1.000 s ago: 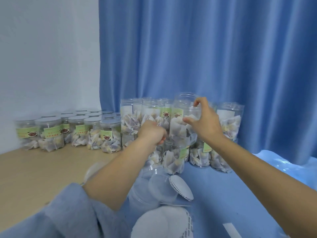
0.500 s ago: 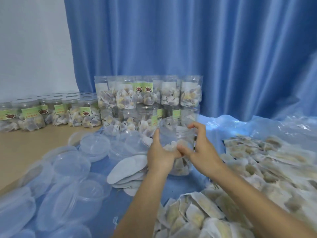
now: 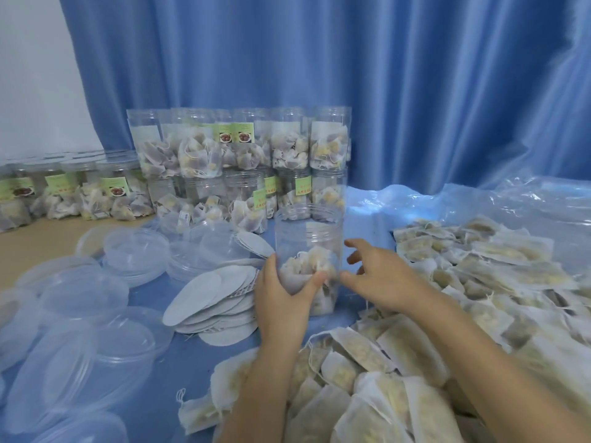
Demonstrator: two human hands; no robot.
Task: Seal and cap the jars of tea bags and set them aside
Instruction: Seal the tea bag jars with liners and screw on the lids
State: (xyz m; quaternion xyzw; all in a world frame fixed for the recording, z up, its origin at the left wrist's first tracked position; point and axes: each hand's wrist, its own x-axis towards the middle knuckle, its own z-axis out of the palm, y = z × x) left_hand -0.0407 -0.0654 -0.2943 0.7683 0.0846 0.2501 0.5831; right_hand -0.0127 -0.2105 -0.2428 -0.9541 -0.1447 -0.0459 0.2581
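Observation:
A clear open jar (image 3: 309, 241), partly filled with tea bags, stands upright on the blue cloth in the middle. My left hand (image 3: 283, 298) grips its lower part, thumb across the front. My right hand (image 3: 380, 276) hovers just right of the jar with fingers spread and relaxed, not touching it. A fanned stack of white round seals (image 3: 211, 302) lies left of the jar. Clear plastic lids (image 3: 96, 334) are scattered further left. Uncapped filled jars (image 3: 243, 155) are stacked in two tiers behind.
Capped labelled jars (image 3: 70, 193) line the wooden table (image 3: 41, 241) at the far left by the wall. Loose tea bags (image 3: 479, 282) lie heaped on clear plastic sheeting at the right and in front. A blue curtain hangs behind.
The jar taken from the back stack a second ago now stands on the cloth. My right hand has let go of its rim and moved off to the right; the left keeps hold.

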